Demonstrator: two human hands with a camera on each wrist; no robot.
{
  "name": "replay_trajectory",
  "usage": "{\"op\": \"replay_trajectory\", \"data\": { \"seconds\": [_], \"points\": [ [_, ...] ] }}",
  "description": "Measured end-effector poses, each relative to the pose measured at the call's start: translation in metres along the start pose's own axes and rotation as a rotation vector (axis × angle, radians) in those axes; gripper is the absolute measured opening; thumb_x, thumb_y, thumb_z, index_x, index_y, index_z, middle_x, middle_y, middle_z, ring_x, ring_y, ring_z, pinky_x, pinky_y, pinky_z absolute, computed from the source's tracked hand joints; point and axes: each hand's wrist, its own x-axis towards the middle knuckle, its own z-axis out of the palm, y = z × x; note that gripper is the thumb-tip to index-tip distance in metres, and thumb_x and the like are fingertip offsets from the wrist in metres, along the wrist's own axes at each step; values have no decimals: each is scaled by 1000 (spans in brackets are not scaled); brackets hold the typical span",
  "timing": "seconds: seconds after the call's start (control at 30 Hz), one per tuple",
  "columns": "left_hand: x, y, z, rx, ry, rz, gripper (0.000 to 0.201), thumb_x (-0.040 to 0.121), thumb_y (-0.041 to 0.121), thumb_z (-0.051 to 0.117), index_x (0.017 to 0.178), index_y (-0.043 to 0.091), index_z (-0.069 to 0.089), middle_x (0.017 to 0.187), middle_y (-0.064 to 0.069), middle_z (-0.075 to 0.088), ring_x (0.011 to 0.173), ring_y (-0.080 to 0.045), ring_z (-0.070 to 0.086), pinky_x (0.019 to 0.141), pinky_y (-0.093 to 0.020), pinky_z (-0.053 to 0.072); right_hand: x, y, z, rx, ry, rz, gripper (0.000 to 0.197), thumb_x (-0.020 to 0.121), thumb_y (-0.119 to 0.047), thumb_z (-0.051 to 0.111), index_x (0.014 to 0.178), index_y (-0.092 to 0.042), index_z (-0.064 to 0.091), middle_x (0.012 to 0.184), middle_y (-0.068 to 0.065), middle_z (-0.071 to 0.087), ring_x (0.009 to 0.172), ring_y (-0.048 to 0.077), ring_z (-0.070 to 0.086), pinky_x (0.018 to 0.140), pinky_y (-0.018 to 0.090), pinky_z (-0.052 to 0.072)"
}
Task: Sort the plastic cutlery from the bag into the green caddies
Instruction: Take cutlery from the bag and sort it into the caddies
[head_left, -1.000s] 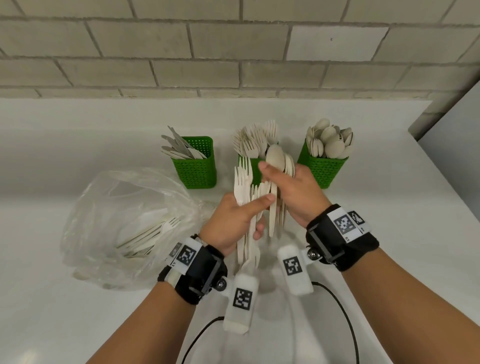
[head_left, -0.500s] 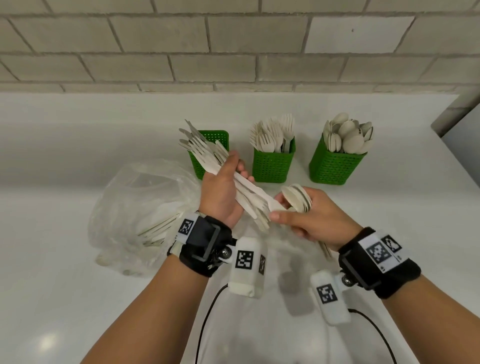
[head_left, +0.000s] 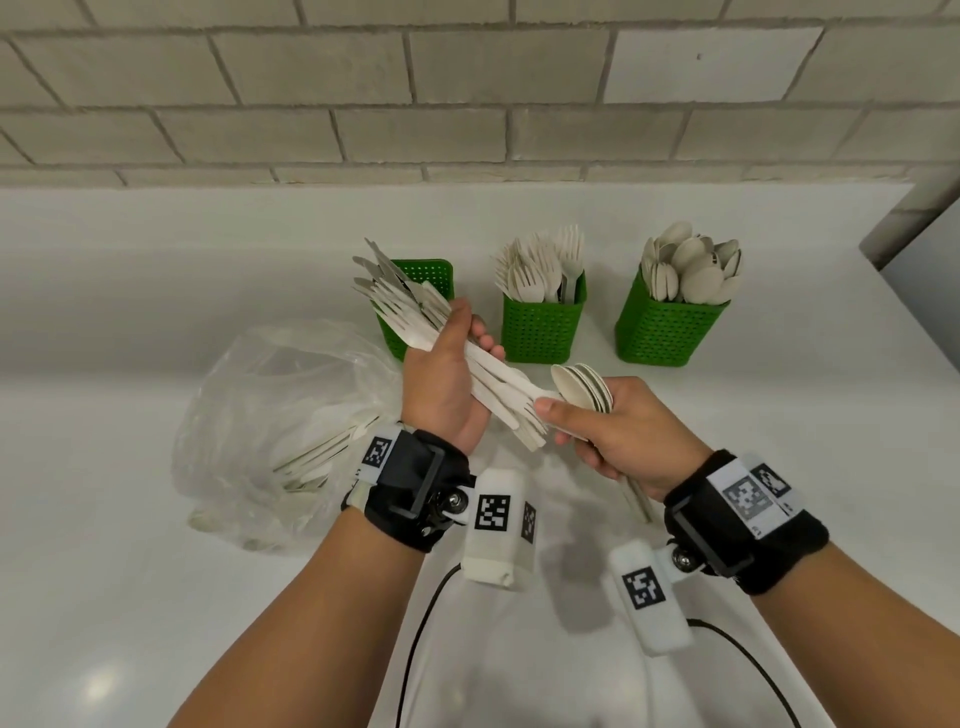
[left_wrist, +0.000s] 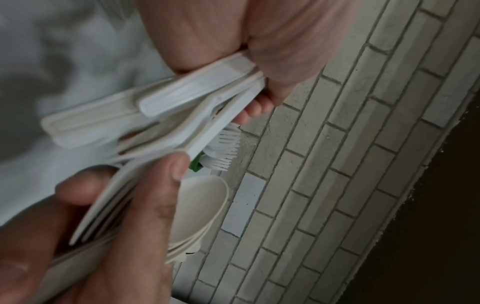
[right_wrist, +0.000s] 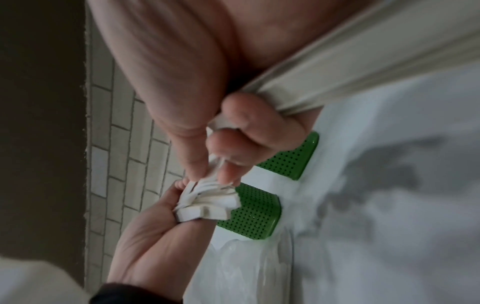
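Left hand (head_left: 447, 387) grips bunch of forks (head_left: 415, 322), tines past fingers; right hand (head_left: 618, 431) just beside it grips stacked spoons (head_left: 582, 387), thumb touching fork handles

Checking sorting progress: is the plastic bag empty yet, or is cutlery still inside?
Not empty. Through the clear plastic bag on the counter, several pale utensils show lying inside; the exact count cannot be told.

The left caddy (head_left: 435, 283) is partly hidden by held cutlery (head_left: 415, 325); bagged pieces (head_left: 322, 460) are blurred by plastic.
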Motion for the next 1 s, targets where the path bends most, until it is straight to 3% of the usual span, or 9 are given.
{"op": "replay_trajectory", "data": {
  "seconds": [0.1,0.3,0.4,0.47,0.57,0.67,0.73,0.87,1.0],
  "points": [
    [1,0,-1,-6,11,-3,25,96,18,59,72,13,52,59,1,46,49,-9,46,51,-22,46,0,-1,-2,-26,-10,-10,25,87,-21,71,67,-13,59,48,-6,55,36,9,39,34,17,26],
    [8,11,-12,71,68,73,18,92,23,65,77,16,58,57,1,48,50,-13,48,49,-27,45,2,-11,-35,-10,-75,2,15,84,-14,72,73,-8,62,53,1,56,41,9,45,32,18,25],
    [9,22,-20,488,13,367,26,93,19,64,70,14,53,55,4,45,48,-12,43,48,-27,37,-5,-17,-60,-102,-136,46,12,80,-15,73,84,-5,67,61,2,63,50,8,56,31,18,26],
    [-1,28,-18,836,-169,535,26,87,22,71,69,17,54,56,11,51,51,-4,47,53,-19,39,-10,-23,-68,-239,-180,80,12,80,-12,73,86,-4,67,58,0,64,45,4,54,31,18,26],
    [-16,21,-6,1139,-613,364,39,61,35,86,85,18,61,61,9,48,53,-3,41,53,-19,35,-13,-35,-68,-371,-254,85,7,83,-7,72,82,-6,65,49,-5,62,36,3,50,33,19,26],
    [-17,3,4,1376,-788,316,62,51,40,93,100,19,62,85,8,60,75,-2,55,66,-19,45,-12,-49,-63,-458,-258,27,8,81,-8,75,84,-11,68,49,-8,61,40,4,50,38,21,28],
    [-16,-4,7,1440,-790,323,50,57,35,92,95,16,66,89,5,67,80,-6,61,70,-25,49,-9,-55,-62,-498,-232,-3,11,81,-8,76,82,-16,69,47,-10,60,40,6,48,39,21,28],
    [-14,-8,4,1322,-760,174,20,70,14,85,77,11,66,65,8,61,57,-2,53,55,-20,42,-6,-52,-58,-376,-148,-46,8,83,-9,74,81,-7,66,41,-8,50,36,7,39,36,19,27],
    [-14,-12,-4,1105,-671,38,27,73,4,81,68,14,57,55,12,51,51,-2,46,53,-17,39,3,-42,-54,-13,75,-99,24,85,-27,69,72,-10,61,49,1,48,36,10,32,36,20,23]
  ]
}}
